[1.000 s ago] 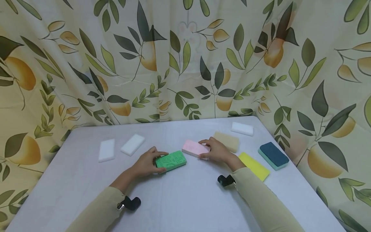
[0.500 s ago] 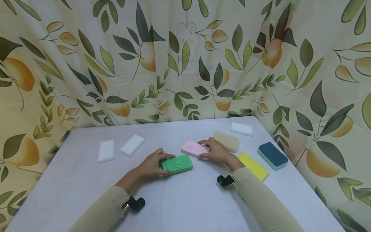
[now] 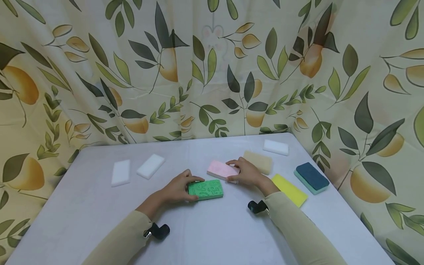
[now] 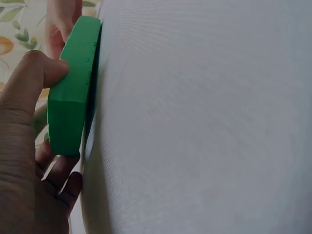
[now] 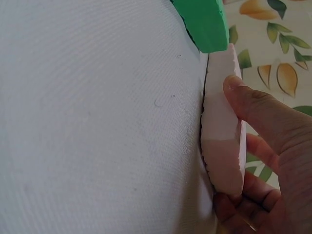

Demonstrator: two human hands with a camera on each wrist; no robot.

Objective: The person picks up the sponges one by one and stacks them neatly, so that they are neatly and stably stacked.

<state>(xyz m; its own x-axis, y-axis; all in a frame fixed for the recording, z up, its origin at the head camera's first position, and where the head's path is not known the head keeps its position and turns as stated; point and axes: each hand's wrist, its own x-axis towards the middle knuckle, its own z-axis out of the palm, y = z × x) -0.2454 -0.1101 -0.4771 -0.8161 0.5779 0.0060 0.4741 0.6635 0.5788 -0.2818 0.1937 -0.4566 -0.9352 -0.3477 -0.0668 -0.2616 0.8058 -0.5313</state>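
Note:
My left hand (image 3: pixel 179 188) grips the left end of a green sponge (image 3: pixel 207 189) with a patterned top, thumb on the near side and fingers on the far side. In the left wrist view the thumb presses the long side of the green sponge (image 4: pixel 73 92), and a thin dark gap shows beneath it. My right hand (image 3: pixel 247 173) holds the right end of a pink sponge (image 3: pixel 219 169) lying just behind the green one. The right wrist view has the thumb on the near side of the pink sponge (image 5: pixel 222 122), its base down on the cloth.
Two white sponges (image 3: pixel 120 173) (image 3: pixel 150 166) lie at the left. Around the right arm are a beige sponge (image 3: pixel 260 162), a yellow sheet-like sponge (image 3: pixel 289 190), a dark blue and teal sponge (image 3: pixel 311 177) and another white sponge (image 3: pixel 276 147). A patterned curtain (image 3: pixel 212 73) borders the white table (image 3: pixel 212 232).
My left hand has carried the green sponge rightward, nearer the pink one, and turned it so its long side lies more level across the view. The right hand and pink sponge stay in place.

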